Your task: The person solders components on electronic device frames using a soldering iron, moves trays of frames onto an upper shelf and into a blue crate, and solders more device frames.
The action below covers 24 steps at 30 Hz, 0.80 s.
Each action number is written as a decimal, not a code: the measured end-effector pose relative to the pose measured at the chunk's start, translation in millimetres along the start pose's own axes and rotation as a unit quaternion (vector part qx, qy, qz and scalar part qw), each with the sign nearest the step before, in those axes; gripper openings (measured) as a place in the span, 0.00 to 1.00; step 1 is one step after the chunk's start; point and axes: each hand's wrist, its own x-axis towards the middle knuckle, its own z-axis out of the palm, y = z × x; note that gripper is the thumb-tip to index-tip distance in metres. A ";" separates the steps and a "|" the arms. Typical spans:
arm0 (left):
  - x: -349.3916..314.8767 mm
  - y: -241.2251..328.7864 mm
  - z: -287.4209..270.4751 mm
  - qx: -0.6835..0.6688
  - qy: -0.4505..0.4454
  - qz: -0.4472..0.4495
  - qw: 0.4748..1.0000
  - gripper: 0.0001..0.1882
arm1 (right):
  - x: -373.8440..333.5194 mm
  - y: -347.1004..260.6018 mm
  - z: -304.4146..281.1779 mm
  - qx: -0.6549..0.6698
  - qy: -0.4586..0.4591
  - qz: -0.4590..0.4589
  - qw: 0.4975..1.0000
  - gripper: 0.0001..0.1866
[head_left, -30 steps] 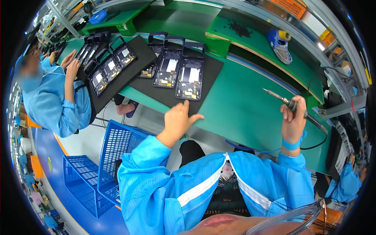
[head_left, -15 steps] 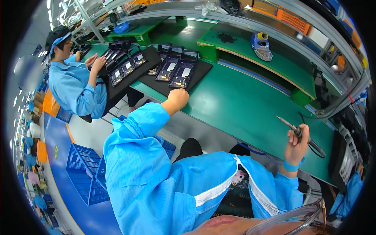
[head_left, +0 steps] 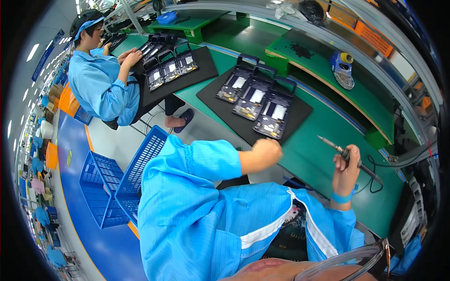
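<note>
My left hand (head_left: 267,152) is closed at the near edge of a black mat (head_left: 297,117), its fingertips hidden behind the fist. On the mat lie three dark device housings (head_left: 274,114) with raised handle frames, white labels and bare circuit parts at their near ends. Their row runs just beyond my left hand. My right hand (head_left: 346,171) grips a soldering iron (head_left: 349,158) by its dark handle above the green bench, the metal tip pointing up and left. A cord trails from the iron's back end. A blue band circles my right wrist.
A co-worker (head_left: 101,89) sits at the left by another black mat (head_left: 204,70) with similar housings. Beyond the bench, a raised green shelf (head_left: 323,65) bears small black parts (head_left: 301,50) and a blue soldering-iron stand (head_left: 342,70). Blue crates (head_left: 101,187) are on the floor at left.
The black mat with its housings has slid toward me and right, together with my closed left hand, opening a gap from the co-worker's mat. My right hand still holds the soldering iron.
</note>
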 end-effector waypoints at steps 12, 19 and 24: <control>75.6 135.9 -15.0 -0.262 -0.050 0.015 0.964 0.05 | -11.6 -14.6 -14.0 -0.003 0.124 -0.100 0.987 0.13; 57.4 33.7 -25.7 -0.303 -0.063 0.047 0.950 0.11 | -19.9 12.7 -56.3 0.020 0.171 -0.096 0.980 0.14; 19.4 -112.2 30.3 -0.317 0.087 -0.279 0.902 0.18 | -8.9 51.4 -52.3 0.048 0.123 -0.048 0.990 0.13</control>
